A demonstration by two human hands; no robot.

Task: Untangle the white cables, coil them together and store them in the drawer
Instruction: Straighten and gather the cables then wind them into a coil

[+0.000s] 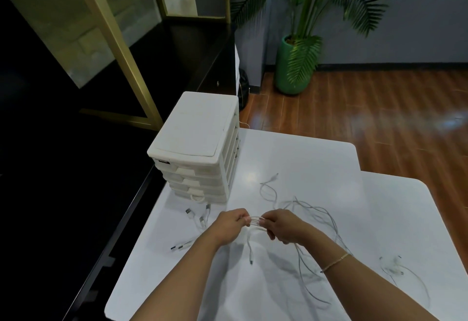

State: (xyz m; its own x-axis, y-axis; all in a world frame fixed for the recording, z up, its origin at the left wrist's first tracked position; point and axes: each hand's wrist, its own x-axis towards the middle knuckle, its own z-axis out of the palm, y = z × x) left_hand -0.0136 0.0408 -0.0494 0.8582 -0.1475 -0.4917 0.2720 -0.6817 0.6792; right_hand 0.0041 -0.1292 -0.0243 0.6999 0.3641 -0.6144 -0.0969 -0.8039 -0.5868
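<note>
1. Nearest the camera, slack runs of the white cables (314, 222) trail off the right hand across the white table (291, 158) toward the near right edge. In my judgement these loose lengths could snag on the wrist bracelet (334, 262) or slide over the edge if the bundle is pulled hard.
2. A separate little cluster of cable ends (391, 266) lies well apart at the right. It could be left out of the coil unless it is gathered in.
3. The left hand (229, 227) and right hand (281, 225) sit close together, each with fingers curled and pinching a short taut span of several strands between them. Pulling the hands apart while a knot sits further along would likely tighten it rather than free it.
4. One plug end (250, 260) dangles just below that span, and could loop back into the strands.
5. To the left, USB plugs (200, 215) lie on the table, apart from the hands. Dragging could sweep them off the left edge.
6. Farther back stands the white drawer unit (200, 148), its drawers apparently closed. A cable loop (196, 198) pokes from the lowest one and might jam it when opened.
</note>
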